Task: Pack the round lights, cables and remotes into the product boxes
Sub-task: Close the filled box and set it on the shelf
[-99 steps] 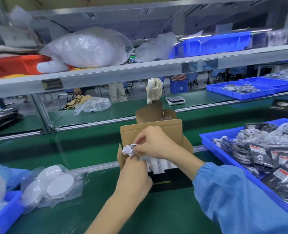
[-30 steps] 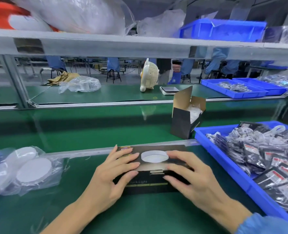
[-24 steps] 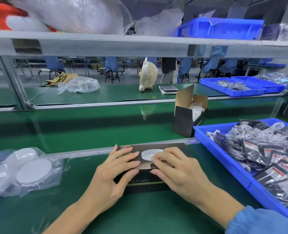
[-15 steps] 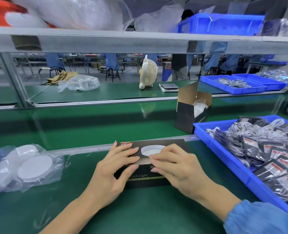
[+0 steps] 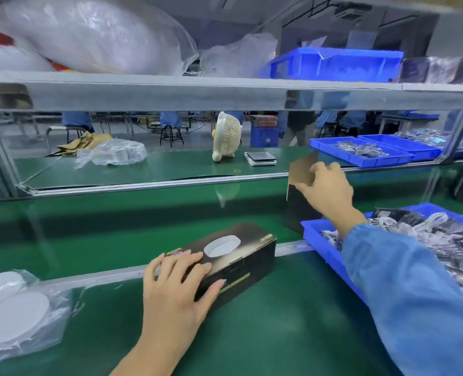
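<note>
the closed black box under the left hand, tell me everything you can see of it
The closed black box is a long glossy carton printed with a white round light on top and gold lettering on its side. It lies flat, skewed on the green bench. The left hand rests on its near end, thumb against the side.

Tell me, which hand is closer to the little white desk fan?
Right. The right hand grips the open box just right of the fan; the left hand rests on the closed box, much nearer the person.

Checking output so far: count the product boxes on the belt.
2. One closed box lies under the left hand; one open box stands behind the blue bin, gripped by the right hand. Others may be hidden.
</note>
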The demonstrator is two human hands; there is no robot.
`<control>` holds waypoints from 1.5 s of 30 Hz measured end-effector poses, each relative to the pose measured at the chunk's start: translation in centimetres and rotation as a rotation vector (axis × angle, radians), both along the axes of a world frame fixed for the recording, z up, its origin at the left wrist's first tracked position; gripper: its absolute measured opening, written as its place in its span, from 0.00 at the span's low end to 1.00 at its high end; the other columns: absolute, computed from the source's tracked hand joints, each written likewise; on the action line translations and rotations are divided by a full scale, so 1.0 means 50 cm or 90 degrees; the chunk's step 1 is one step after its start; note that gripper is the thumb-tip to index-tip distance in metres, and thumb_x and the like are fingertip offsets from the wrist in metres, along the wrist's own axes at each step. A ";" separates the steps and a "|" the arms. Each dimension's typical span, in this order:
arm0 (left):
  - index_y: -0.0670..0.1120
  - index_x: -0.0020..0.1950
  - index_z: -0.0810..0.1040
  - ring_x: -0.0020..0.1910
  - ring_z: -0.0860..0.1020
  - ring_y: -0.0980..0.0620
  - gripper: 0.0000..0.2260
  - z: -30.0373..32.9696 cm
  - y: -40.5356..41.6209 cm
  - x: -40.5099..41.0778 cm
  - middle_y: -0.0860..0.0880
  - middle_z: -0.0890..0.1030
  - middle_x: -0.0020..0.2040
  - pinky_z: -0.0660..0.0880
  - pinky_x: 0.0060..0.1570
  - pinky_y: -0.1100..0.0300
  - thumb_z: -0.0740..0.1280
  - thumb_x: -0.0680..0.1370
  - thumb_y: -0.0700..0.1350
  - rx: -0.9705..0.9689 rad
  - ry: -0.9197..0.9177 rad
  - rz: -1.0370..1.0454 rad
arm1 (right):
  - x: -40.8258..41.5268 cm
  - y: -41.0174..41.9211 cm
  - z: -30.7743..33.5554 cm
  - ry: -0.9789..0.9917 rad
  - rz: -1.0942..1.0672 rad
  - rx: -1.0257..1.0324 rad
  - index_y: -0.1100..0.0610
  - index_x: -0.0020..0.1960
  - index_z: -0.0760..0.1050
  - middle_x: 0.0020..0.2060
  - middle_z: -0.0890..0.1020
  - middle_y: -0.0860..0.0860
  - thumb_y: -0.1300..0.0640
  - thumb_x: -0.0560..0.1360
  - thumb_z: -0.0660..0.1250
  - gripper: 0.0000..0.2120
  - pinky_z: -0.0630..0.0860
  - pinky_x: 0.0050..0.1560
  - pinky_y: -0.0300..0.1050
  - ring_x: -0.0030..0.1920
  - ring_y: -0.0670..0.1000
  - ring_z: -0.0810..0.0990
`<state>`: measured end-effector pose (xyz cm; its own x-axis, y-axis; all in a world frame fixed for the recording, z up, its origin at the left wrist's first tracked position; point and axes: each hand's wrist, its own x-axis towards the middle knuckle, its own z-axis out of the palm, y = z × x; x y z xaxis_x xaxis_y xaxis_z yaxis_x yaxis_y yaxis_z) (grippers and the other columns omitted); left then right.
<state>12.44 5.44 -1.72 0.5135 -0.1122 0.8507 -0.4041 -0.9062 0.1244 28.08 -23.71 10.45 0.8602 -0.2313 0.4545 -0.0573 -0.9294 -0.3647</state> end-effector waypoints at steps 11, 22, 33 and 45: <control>0.58 0.68 0.73 0.62 0.73 0.52 0.23 -0.012 -0.005 0.045 0.56 0.67 0.68 0.78 0.55 0.45 0.72 0.74 0.52 -0.303 0.216 -0.045 | 0.000 0.066 -0.033 0.015 0.214 -0.093 0.58 0.52 0.75 0.48 0.82 0.59 0.51 0.77 0.68 0.11 0.69 0.43 0.50 0.52 0.62 0.78; 0.60 0.41 0.82 0.38 0.76 0.55 0.08 0.086 0.004 -0.027 0.64 0.82 0.35 0.71 0.41 0.58 0.66 0.69 0.48 -0.746 0.178 -0.147 | -0.291 0.115 0.009 -0.055 0.599 0.117 0.54 0.48 0.82 0.38 0.82 0.44 0.52 0.77 0.68 0.07 0.75 0.44 0.35 0.39 0.38 0.77; 0.48 0.58 0.79 0.45 0.81 0.58 0.10 0.156 -0.002 -0.054 0.56 0.83 0.47 0.78 0.48 0.59 0.67 0.79 0.37 -0.759 0.300 -0.222 | -0.215 -0.146 -0.072 0.173 -0.031 -0.260 0.53 0.55 0.79 0.53 0.82 0.55 0.50 0.77 0.58 0.14 0.75 0.51 0.46 0.54 0.57 0.80; 0.49 0.70 0.63 0.60 0.70 0.42 0.31 0.160 -0.115 -0.208 0.43 0.69 0.65 0.70 0.50 0.53 0.56 0.77 0.70 0.340 0.411 0.160 | -0.379 0.142 0.043 -0.084 0.537 0.052 0.52 0.53 0.83 0.47 0.85 0.47 0.58 0.75 0.71 0.08 0.75 0.51 0.35 0.48 0.44 0.81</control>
